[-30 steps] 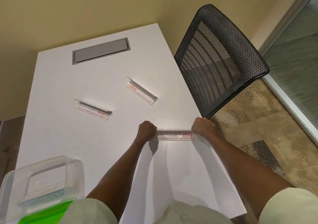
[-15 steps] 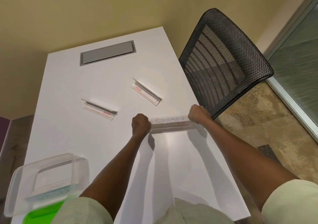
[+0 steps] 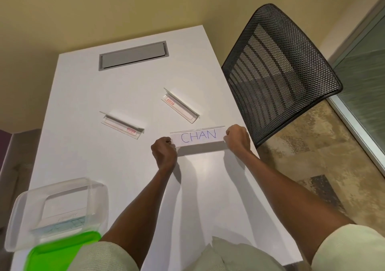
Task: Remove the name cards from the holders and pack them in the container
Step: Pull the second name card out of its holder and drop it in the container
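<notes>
Office: mesh chair (image 3: pixel 279 73), conf. table (image 3: pixel 83 108).

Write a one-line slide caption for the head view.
Both hands, left and right, grip the ends of the CHAN name card holder above a white table, clear container nearby.

Your kit, as seen from head cam:
- Left hand (image 3: pixel 164 152): bare, no rings, no watch, no glove.
- Right hand (image 3: pixel 237 138): bare, same.
- Forearms: uncovered to approx. the elbows.
- Pale cream-green short sleeves (image 3: pixel 350 247), fine waffle/grid-textured fabric, loose cut, one per arm.
- Same pale fabric bunched at your chest, btm centre.
- No logos or markings visible.
</notes>
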A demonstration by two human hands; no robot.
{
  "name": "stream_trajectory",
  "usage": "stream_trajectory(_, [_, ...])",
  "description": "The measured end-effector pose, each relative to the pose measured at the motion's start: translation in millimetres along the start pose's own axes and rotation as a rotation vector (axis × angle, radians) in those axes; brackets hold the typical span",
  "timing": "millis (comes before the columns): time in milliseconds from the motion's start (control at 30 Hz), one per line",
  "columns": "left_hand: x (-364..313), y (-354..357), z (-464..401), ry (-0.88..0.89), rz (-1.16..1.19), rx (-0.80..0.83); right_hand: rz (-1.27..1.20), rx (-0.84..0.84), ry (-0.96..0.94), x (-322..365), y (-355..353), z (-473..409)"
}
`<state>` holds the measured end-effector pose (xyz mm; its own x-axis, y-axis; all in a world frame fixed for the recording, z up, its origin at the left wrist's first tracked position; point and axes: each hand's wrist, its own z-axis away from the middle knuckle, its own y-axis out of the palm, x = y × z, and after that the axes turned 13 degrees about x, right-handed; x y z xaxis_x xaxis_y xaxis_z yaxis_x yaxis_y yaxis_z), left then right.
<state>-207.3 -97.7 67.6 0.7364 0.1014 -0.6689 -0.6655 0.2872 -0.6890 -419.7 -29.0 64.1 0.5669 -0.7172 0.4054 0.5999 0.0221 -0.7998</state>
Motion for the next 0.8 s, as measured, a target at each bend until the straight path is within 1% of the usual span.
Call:
stream_trajectory(133, [14.7,3.6,-5.6,-0.083,0.132,0.011,-0.049,-0.029,-0.019,-7.3,14.7,2.0])
stream_trajectory(233, [21.4,5.7,-6.0,-0.059,0.083,0.007,-0.088,-0.041,-0.049,-10.4,21.8,3.9])
stream_trajectory(367, [33.8,12.8,-4.0,-0.081,0.034,-0.005,-0.088,-0.037,-0.044,-16.0,35.4,4.0])
stream_trajectory(800, [52.6,26.8,-2.3,-0.142,0.047,0.018,-0.112,-0.057,-0.079,-30.3,59.8,2.5])
